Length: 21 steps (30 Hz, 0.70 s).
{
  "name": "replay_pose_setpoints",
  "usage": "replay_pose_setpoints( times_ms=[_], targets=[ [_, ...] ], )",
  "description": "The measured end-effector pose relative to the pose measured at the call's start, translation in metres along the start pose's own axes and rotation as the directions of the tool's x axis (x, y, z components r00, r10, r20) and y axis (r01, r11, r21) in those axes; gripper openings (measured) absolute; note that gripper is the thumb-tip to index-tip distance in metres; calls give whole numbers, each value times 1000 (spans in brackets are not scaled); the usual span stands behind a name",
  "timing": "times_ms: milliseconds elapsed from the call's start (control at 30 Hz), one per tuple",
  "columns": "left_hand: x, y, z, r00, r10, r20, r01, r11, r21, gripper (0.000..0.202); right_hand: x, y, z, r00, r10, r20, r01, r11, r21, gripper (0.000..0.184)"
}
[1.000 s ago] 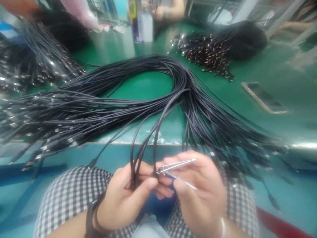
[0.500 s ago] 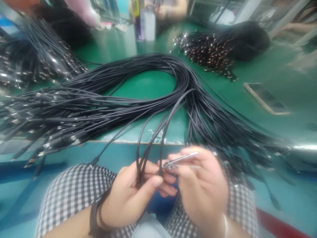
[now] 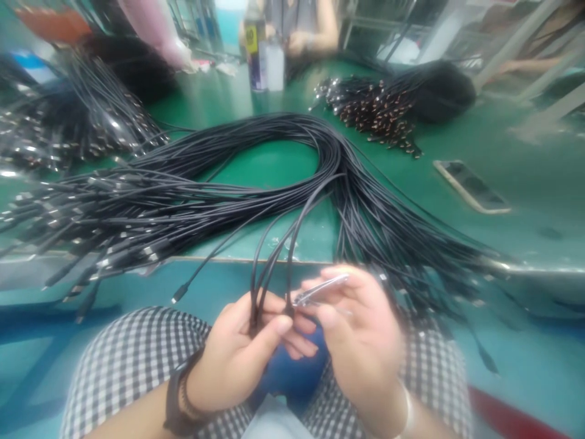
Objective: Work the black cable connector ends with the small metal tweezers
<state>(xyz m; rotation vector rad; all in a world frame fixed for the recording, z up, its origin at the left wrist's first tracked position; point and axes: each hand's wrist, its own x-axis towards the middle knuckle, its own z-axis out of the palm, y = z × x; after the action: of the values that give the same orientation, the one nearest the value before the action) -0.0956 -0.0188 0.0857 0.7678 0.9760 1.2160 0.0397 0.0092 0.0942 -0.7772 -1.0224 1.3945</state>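
Several black cables (image 3: 257, 262) run down from the table into my left hand (image 3: 247, 347), which is closed around them. Between its thumb and fingers sits the dark plug end (image 3: 289, 310) of one cable. My right hand (image 3: 361, 329) grips a silver nail clipper (image 3: 322, 289) between thumb and fingers. The clipper's jaws touch or nearly touch the cable at that plug; I cannot tell which. Behind both hands, a large bundle of black cables (image 3: 274, 125) curves across the table, with connector ends hanging past the edge on both sides.
The green table (image 3: 278, 161) ends just beyond my hands. On it lie a phone (image 3: 473, 186) at right, more cable bundles (image 3: 375, 103) at the back, a spray can (image 3: 256, 58) and a white bottle (image 3: 275, 66). A person (image 3: 297, 30) sits opposite. My checkered lap (image 3: 132, 366) is below.
The view has shifted slightly, so the table things appear a little lower and further left. Both hands keep their holds on the cables and the nail clipper.
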Motion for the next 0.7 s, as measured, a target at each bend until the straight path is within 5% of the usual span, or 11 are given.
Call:
replay_pose_setpoints(
  times_ms=[300, 700],
  targets=[
    [4, -3, -8, 983, 119, 138, -131, 988, 79, 3, -3, 5, -7, 983, -173, 60, 179, 975, -131, 32],
    [5, -1, -13, 981, 129, 145, -155, 971, 184, 4, -1, 5, -4, 979, -196, 63, 205, 953, -223, 31]
  ],
)
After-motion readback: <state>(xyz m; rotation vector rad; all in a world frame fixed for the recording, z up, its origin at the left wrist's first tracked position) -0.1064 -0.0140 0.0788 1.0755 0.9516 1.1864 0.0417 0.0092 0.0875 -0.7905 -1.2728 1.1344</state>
